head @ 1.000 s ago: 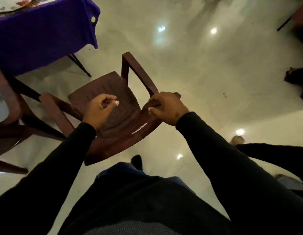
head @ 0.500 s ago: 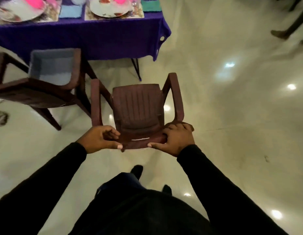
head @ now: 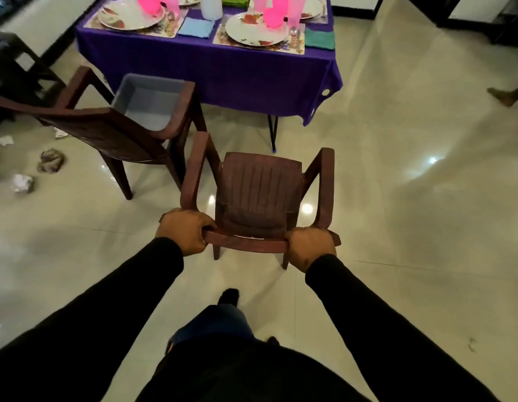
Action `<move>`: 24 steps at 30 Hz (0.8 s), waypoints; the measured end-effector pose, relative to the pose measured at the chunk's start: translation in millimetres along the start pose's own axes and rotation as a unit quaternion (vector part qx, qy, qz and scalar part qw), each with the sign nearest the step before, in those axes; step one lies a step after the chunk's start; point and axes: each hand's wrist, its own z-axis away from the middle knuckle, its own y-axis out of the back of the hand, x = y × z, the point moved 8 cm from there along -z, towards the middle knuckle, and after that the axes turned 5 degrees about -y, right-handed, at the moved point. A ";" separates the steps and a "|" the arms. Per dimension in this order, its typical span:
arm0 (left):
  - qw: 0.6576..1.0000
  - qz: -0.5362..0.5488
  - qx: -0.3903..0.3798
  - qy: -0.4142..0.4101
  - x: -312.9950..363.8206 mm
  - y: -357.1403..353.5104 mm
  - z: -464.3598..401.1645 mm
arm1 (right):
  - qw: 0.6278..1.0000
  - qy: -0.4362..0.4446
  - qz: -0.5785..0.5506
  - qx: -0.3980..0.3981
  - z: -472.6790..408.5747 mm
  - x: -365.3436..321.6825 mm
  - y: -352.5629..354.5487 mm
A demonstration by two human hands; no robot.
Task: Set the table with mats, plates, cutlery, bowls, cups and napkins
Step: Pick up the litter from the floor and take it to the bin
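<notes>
Gripping the top rail of a brown plastic armchair [head: 259,195], both hands curl round its backrest corners: the left hand [head: 183,230] wraps the left end of the rail with the fingers tucked under the edge, and the right hand [head: 310,248] clamps the right end where the armrest joins. Between the two grips runs the curved top rail, and beyond it the ribbed seat and both armrests reach away from the person. Black sleeves run back from the hands.

Just beyond and left of the left-hand grip stands a second brown chair [head: 118,126], turned sideways, with a grey tub [head: 147,97] resting on its seat. Farther out, straight ahead of the held chair, is the table [head: 217,68] under a purple cloth. On it lie floral mats [head: 257,43] carrying white plates [head: 252,31], with pink cups [head: 272,15] on and beside the plates, cutlery [head: 294,33] at a plate's right, a blue napkin [head: 195,27] between two settings and a green napkin [head: 320,39] at the right edge.

Well left of the left hand, crumpled paper [head: 24,182] lies on the glossy tiled floor [head: 411,227].
</notes>
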 end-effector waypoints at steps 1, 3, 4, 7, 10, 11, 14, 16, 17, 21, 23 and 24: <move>1.000 0.002 -0.002 0.003 -0.3 1.6 -2.0 | 1.000 0.001 0.001 0.001 -2.4 0.8 0.1; 1.000 0.006 -0.010 0.008 -3.7 1.0 -7.7 | 1.000 0.007 0.002 0.003 -7.3 0.5 2.4; 1.000 0.010 -0.018 0.012 -5.5 0.1 -11.5 | 1.000 0.008 0.001 0.000 -10.4 0.2 2.9; 0.999 0.022 -0.040 0.021 -13.1 2.7 -30.7 | 1.000 0.007 -0.003 -0.013 -26.6 0.8 11.2; 0.999 0.016 -0.041 0.031 -25.5 8.9 -57.8 | 1.000 -0.001 0.001 -0.019 -52.8 4.7 25.0; 0.998 0.014 -0.044 0.032 -28.4 11.4 -67.4 | 1.000 -0.005 0.008 -0.023 -61.6 6.7 29.6; 0.998 0.017 -0.053 0.029 -37.2 16.1 -98.3 | 0.999 -0.014 0.031 -0.017 -88.3 9.5 43.6; 0.998 0.020 -0.055 0.023 -48.5 20.5 -120.0 | 0.999 -0.022 0.034 -0.020 -109.4 9.6 52.6; 0.998 0.021 -0.057 0.020 -52.7 22.4 -128.7 | 0.999 -0.025 0.033 -0.023 -117.8 9.4 56.3; 0.999 0.011 -0.051 0.005 -78.4 31.3 -166.1 | 0.999 -0.039 0.022 -0.027 -156.4 2.7 70.6; 0.999 0.006 -0.049 0.002 -92.7 34.1 -182.7 | 0.999 -0.040 0.022 -0.024 -171.0 -1.1 78.6; 0.999 0.004 -0.051 0.001 -98.7 34.3 -189.7 | 0.999 -0.042 0.025 -0.021 -176.4 -2.4 82.0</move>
